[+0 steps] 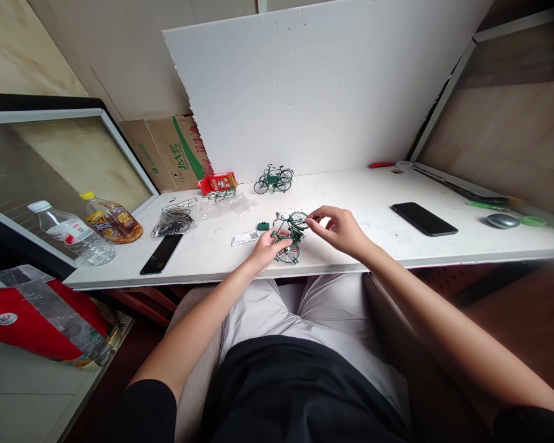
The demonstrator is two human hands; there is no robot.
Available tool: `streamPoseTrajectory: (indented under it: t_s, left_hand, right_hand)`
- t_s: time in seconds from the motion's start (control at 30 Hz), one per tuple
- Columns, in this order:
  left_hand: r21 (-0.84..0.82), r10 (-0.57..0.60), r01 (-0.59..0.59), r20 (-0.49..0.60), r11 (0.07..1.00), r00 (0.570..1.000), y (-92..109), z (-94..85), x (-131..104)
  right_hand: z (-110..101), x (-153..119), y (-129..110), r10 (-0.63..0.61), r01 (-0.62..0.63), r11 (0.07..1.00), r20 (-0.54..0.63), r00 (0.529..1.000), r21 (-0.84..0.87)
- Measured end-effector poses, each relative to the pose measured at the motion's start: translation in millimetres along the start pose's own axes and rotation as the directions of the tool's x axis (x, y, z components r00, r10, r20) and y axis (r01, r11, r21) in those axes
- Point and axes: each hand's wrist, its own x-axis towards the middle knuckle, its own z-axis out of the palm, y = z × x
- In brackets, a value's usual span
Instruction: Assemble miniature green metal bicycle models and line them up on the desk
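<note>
The green bike (296, 235), at the surface's (366, 206) near edge, looks light, stiff and fragile, best taken by its frame; the left hand's (264, 251) fingers grasp it, the right hand's (336, 229) hold beside the wheel (299, 219) being unclear.

A head-worn camera looks forward-down over the tabletop (369, 189).

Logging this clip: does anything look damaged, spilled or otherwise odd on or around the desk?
One thing: the white foam board behind the desk has a ragged, jagged left edge and small pits across its face, as if roughly broken. I see no spill. The miniature green bicycle is too small to check for damage.
</note>
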Motion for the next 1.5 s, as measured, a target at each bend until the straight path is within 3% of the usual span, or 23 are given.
streamPoseTrajectory:
  t_s: [0.1, 0.2, 0.43, 0.9, 1.13, 1.33, 1.5]
  left_hand:
    - [-0.065, -0.038, 0.038, 0.005, 0.997, 0.999, 2, 0.9, 0]
    - [-0.096, -0.037, 0.038, 0.013, 0.995, 0.999, 3, 1.6, 0]
    - [-0.085, -0.054, 0.055, 0.009, 0.995, 0.998, 1, -0.4, 1]
    - [-0.077, -0.061, 0.062, 0.018, 0.995, 0.998, 1, -1.6, 1]
    - [-0.054, -0.058, 0.059, 0.019, 0.997, 0.998, 1, -0.5, 1]
    - [-0.054, -0.026, 0.025, -0.014, 0.998, 1.000, -1, -0.2, 2]
    - [-0.006, 0.023, -0.023, -0.003, 1.000, 1.000, -3, 1.1, 0]
  right_hand:
    - [2, 2, 6, 0.078, -0.069, 0.974, -0.038, 0.996, 0.215]
    - [6, 2, 11, 0.102, -0.095, 0.926, 0.001, 0.995, 0.367]
    - [21, -1, 12, 0.092, -0.113, 0.839, 0.066, 0.994, 0.533]
    - [25, -8, 11, 0.033, -0.063, 0.956, 0.109, 0.994, 0.285]
    - [21, -8, 8, -0.042, 0.031, 0.995, 0.121, 0.992, 0.094]
    - [13, -9, 2, -0.168, 0.185, 0.975, 0.135, 0.976, -0.122]
    - [11, -9, 1, -0.191, 0.212, 0.962, 0.133, 0.973, -0.171]
